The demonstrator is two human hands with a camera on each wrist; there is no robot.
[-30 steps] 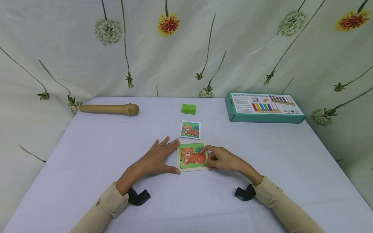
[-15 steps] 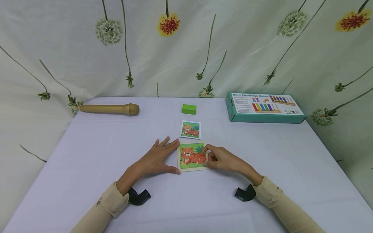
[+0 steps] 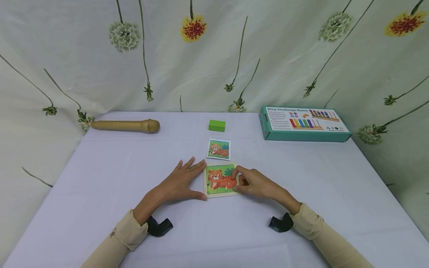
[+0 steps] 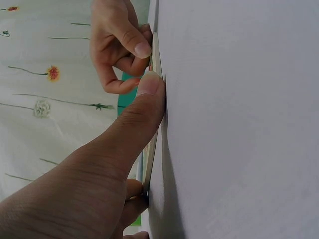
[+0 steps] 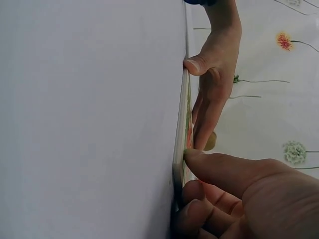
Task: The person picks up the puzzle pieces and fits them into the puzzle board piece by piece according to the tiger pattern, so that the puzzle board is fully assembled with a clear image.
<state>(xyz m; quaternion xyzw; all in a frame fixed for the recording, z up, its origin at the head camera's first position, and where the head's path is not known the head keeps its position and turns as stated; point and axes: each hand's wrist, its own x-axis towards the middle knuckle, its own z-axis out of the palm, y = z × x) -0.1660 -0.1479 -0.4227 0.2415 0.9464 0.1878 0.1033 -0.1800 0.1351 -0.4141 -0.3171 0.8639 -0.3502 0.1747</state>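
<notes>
A wooden tiger jigsaw puzzle in a pale frame lies flat in front of the person. My left hand is spread along its left side, with the thumb at the near left corner and fingertips at the far left. On the right side, my right hand has its thumb and index finger bent over a right-hand puzzle piece, pinching it; the other fingers are curled below. In the right wrist view the thumb tip rests on the picture face of the puzzle. The thumb of the left hand presses its edge in the left wrist view.
Just beyond the puzzle lies a small card with the same tiger picture. Farther back sits a green block. A wooden stick with a rounded end lies at the back left, and a teal Ring Challenge Game box at the back right.
The right thumb and index fingertip have shifted slightly over the puzzle's right side. The left hand and the puzzle have stayed in place.
</notes>
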